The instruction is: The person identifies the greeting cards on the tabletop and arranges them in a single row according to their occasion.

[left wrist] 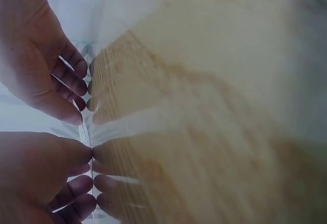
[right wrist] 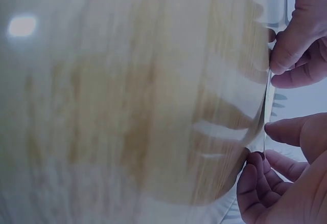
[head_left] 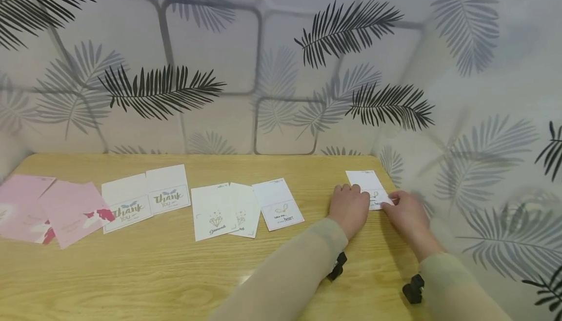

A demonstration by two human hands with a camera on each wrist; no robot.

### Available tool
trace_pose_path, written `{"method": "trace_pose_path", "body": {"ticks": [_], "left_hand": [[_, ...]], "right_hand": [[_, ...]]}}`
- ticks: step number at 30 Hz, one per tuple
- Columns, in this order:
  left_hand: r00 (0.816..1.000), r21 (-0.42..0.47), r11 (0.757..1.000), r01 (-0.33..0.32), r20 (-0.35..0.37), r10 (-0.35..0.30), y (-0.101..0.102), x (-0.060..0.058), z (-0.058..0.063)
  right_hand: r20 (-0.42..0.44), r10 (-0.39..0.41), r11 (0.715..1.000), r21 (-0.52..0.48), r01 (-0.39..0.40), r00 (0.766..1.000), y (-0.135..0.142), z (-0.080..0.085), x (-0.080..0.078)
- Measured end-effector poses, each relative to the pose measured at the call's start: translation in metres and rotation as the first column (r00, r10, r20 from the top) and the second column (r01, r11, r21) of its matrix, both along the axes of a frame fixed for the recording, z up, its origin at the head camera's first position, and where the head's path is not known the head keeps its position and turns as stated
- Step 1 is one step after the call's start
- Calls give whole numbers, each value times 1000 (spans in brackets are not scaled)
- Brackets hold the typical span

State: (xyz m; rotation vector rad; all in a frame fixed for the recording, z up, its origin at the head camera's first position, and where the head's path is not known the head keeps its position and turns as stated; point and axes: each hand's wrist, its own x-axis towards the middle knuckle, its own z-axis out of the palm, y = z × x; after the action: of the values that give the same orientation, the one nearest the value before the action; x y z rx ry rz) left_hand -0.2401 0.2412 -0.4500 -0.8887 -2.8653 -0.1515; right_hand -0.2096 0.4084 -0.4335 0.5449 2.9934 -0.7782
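Observation:
A white greeting card (head_left: 362, 180) with a small gold drawing and lettering lies near the table's right edge. On its left side, my left hand (head_left: 351, 210) holds the card's lower edge with curled fingers; the back of the hand hides that corner. My right hand (head_left: 410, 217) pinches the opposite lower corner between thumb and fingers. From the left wrist view, both the left hand (left wrist: 38, 170) and the right hand (left wrist: 38, 60) meet the tabletop, thumbs facing each other. The card shows edge-on as a thin strip in the right wrist view, beside the right hand (right wrist: 294, 180).
A matching heart card (head_left: 277, 204) lies left of my hands. Farther left are two overlapping diamond cards (head_left: 210, 206), two thank-you cards (head_left: 167, 179) and pink cards (head_left: 72, 199). The wooden table (head_left: 175, 272) meets a leaf-patterned wall (head_left: 281, 77) at the back and right.

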Motion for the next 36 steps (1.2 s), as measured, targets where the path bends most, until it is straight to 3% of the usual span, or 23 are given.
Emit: {"method": "trace_pose_path", "body": {"ticks": [12, 16, 19, 26, 36], "left_hand": [[1000, -47, 999, 20, 10, -19, -10, 15, 3], [1000, -39, 999, 17, 25, -16, -9, 20, -2], [1000, -37, 999, 6, 8, -6, -8, 22, 2], [1000, -33, 999, 0, 11, 1, 7, 9, -9], [998, -61, 998, 9, 55, -6, 6, 8, -2]], "right_hand": [[33, 55, 984, 169, -59, 998, 0, -13, -2], [36, 69, 983, 166, -74, 997, 2, -16, 3], [6, 96, 981, 169, -96, 995, 2, -12, 6], [17, 103, 971, 214, -105, 995, 3, -5, 5], [37, 66, 973, 219, -73, 997, 4, -6, 4]]}}
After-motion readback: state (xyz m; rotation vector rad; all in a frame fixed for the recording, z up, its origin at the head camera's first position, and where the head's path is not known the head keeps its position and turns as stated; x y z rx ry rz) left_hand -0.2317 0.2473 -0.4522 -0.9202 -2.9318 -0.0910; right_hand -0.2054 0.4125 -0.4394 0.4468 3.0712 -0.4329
